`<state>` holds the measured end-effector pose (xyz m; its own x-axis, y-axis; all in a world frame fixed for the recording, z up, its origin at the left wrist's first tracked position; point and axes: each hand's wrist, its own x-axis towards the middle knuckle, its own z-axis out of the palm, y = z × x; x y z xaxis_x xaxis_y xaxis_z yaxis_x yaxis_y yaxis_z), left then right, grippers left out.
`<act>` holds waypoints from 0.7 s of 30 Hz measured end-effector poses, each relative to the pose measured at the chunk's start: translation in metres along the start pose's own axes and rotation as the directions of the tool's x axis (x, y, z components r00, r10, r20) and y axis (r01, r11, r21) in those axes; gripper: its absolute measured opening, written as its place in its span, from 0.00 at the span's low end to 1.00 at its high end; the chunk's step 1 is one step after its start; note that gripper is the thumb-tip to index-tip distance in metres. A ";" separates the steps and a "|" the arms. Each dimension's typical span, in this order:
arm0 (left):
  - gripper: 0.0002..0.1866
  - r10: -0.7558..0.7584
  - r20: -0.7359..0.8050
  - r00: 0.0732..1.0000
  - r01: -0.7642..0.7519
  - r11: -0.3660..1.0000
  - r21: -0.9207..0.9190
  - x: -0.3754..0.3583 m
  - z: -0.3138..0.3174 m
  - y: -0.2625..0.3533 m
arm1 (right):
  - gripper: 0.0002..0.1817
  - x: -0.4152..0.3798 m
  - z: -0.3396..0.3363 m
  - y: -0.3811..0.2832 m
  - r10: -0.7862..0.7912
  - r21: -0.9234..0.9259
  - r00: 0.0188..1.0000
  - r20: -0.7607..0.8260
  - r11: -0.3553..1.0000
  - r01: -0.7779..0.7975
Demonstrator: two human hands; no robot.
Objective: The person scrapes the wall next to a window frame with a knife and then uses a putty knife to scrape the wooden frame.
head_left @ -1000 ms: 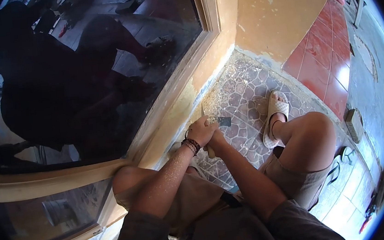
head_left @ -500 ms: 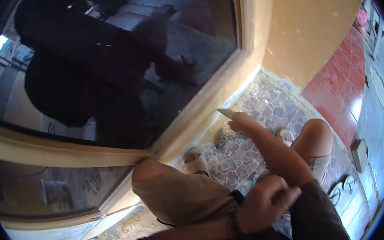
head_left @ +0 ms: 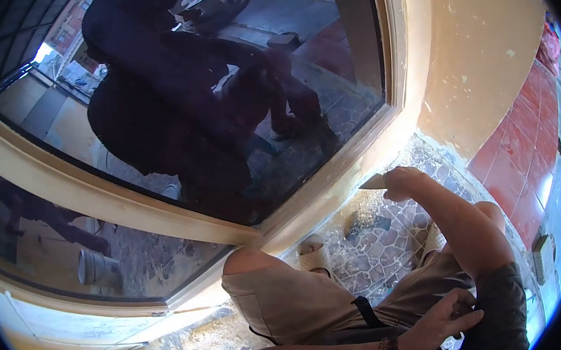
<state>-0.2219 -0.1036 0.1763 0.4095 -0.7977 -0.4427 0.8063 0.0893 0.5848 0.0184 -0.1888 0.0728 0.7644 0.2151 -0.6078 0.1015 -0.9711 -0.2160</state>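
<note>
Dark window [head_left: 220, 113] fills upper left; wall strip [head_left: 327, 205] runs below; your left hand [head_left: 445, 322], fingers loosely parted, near right sleeve [head_left: 503, 298]; your right hand [head_left: 403, 182] curls round scraper [head_left: 374, 183], blade pointing left toward strip, axis roughly crosswise.

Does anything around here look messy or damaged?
Yes. Pale crumbs lie scattered over the patterned floor, which looks messy. The tan wall has small pale marks, as if its paint is chipped. The right hand holds a pointed blade nearby, so the crumbs may be scrapings.
</note>
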 end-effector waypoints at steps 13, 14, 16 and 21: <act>0.19 0.253 0.254 0.934 -0.337 0.861 0.381 0.024 -0.014 -0.001 | 0.18 -0.023 0.001 -0.014 -0.134 0.014 0.989 -0.065 0.991 0.135; 0.18 0.304 0.308 0.902 -0.361 0.920 0.149 0.030 -0.016 -0.009 | 0.18 -0.021 0.002 -0.014 -0.135 0.009 0.989 -0.061 0.991 0.136; 0.17 0.435 0.373 0.820 -0.323 0.888 -0.326 0.047 -0.020 -0.029 | 0.18 -0.021 0.000 -0.017 -0.131 0.006 0.990 -0.057 0.991 0.132; 0.22 0.817 0.410 0.404 -0.906 0.296 0.304 0.043 -0.033 -0.022 | 0.21 -0.013 -0.002 -0.019 -0.117 0.003 0.992 -0.047 0.993 0.117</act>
<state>-0.2083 -0.1206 0.1219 0.6497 -0.4942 0.5777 -0.2623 0.5675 0.7805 0.0077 -0.1731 0.0863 0.7763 0.3219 -0.5420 0.1885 -0.9390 -0.2877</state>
